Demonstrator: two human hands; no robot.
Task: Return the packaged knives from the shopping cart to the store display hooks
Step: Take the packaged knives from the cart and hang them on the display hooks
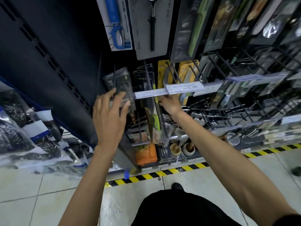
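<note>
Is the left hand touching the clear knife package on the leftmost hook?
Touching. The head view shows the left hand with its straight fingers laid flat on the clear knife package, no gap visible.

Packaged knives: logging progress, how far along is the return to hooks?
Looks done: yellow-carded knives hang on hooks. In hand: left hand presses a clear knife pack on the leftmost hook; right hand reaches by the green-handled pack, grip hidden. Left: unclear, no cart in view.

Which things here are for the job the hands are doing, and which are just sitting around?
For the job: left hand, touching the clear knife package; its hook; right hand, by the green knife package.
Just sitting: blue-handled tool, two bowls, orange box, price tags.
</note>
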